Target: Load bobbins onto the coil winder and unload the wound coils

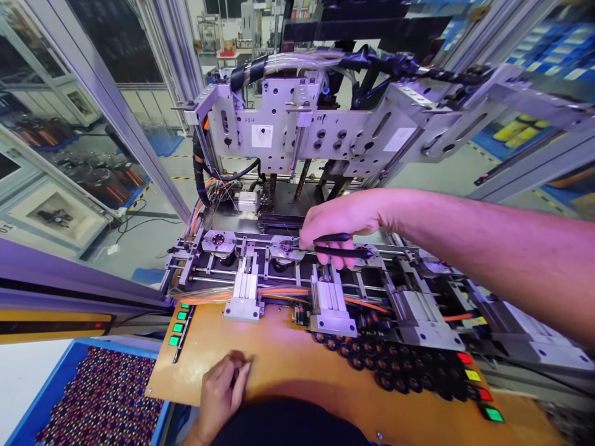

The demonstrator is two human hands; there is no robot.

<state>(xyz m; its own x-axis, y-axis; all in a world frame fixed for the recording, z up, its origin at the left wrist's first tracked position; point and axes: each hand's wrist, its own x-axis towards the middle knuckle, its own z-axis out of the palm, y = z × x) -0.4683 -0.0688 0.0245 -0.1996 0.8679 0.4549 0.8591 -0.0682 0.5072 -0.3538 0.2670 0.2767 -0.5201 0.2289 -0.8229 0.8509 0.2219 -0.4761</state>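
Observation:
My right hand (337, 226) reaches in from the right over the row of metal fixtures, its fingers closed around black-handled pliers (344, 251). The tool's tip points left, at the round metal fixture (287, 248) in the middle of the row; whether it grips a part there is too small to tell. My left hand (224, 387) rests on the orange-brown tabletop (274, 353) near its front edge. Its fingers are curled in, and a dark gap between thumb and fingers hides what they hold, if anything.
Several small black round parts (400, 362) lie at the right of the tabletop. Another round fixture (218, 241) sits to the left. Overhead hangs a metal plate assembly (283, 133). A blue bin (51, 387) of small parts stands lower left. Green buttons (176, 327) line the left edge.

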